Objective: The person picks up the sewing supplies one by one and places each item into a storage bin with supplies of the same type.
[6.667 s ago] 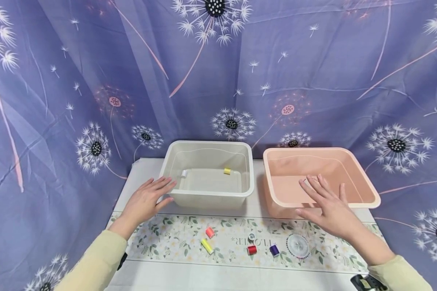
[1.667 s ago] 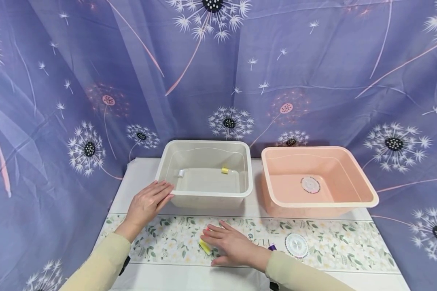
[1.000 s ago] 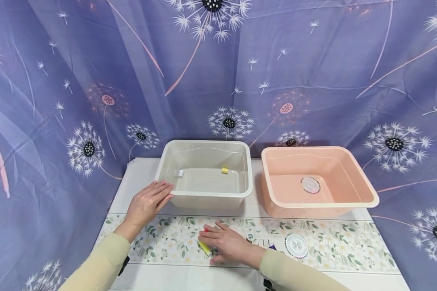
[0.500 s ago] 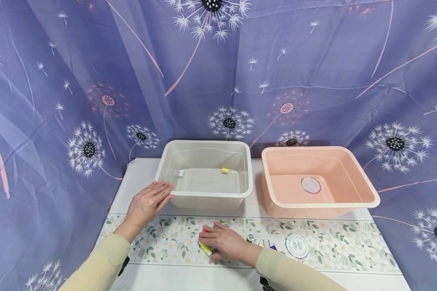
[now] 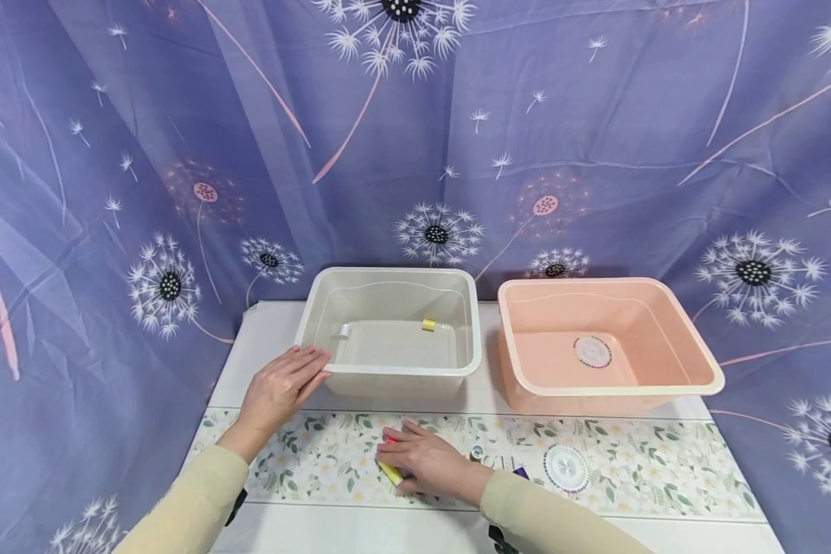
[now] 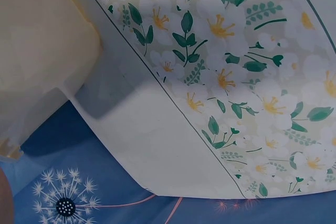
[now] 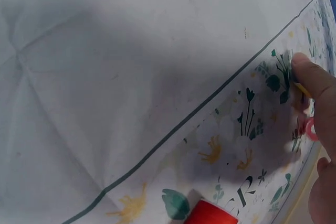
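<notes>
My left hand [image 5: 282, 385] rests on the front left corner of the grey bin [image 5: 395, 369], its straight fingers lying over the rim. Low over the flowered table strip, my right hand [image 5: 432, 462] pinches a yellow thread spool [image 5: 389, 472] between thumb and fingers. A pinkish-red spool [image 5: 391, 441] shows just beyond those fingers, mostly covered. In the right wrist view the thumb tip meets a sliver of yellow, and a red spool [image 7: 211, 213] lies below the hand; the head view hides it under the wrist.
Inside the grey bin are a white spool [image 5: 345, 331] and a yellow spool [image 5: 428, 325]. The pink bin [image 5: 609, 391] contains a pin wheel [image 5: 592, 352]. Right of my hand lie a small dark spool [image 5: 477, 452], a purple spool [image 5: 521, 472] and another pin wheel [image 5: 565, 468].
Since the oldest frame, my right hand has come from above the pink bin to the yellow spool, and my left has settled on the grey rim. Lately the right thumb has drawn in toward the spool.
</notes>
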Motion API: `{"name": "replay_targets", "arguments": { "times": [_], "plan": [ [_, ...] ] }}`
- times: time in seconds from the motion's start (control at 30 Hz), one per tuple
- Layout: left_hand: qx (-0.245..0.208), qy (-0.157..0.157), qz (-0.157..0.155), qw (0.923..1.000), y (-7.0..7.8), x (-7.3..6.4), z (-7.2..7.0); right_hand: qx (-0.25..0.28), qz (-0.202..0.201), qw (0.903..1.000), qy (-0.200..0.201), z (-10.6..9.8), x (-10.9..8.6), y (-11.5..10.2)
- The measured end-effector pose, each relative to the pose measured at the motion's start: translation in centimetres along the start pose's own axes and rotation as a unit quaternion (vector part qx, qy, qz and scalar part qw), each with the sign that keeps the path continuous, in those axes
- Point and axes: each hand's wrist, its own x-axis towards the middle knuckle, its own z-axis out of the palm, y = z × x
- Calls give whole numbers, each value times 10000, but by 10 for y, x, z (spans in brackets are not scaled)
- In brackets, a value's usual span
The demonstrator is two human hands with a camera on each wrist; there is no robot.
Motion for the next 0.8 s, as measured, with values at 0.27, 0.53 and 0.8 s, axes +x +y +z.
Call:
{"name": "replay_targets", "arguments": {
  "times": [0.27,0.53,0.8],
  "plan": [
    [-30,-22,9,10000,0,1,-1,100,82,9999,89,3,7,3],
    [-39,41,45,10000,-1,0,0,-68,253,9996,-130,2,9,5],
    [-28,-19,17,10000,0,1,-1,-460,327,9980,-299,2,13,7]
  ]
}}
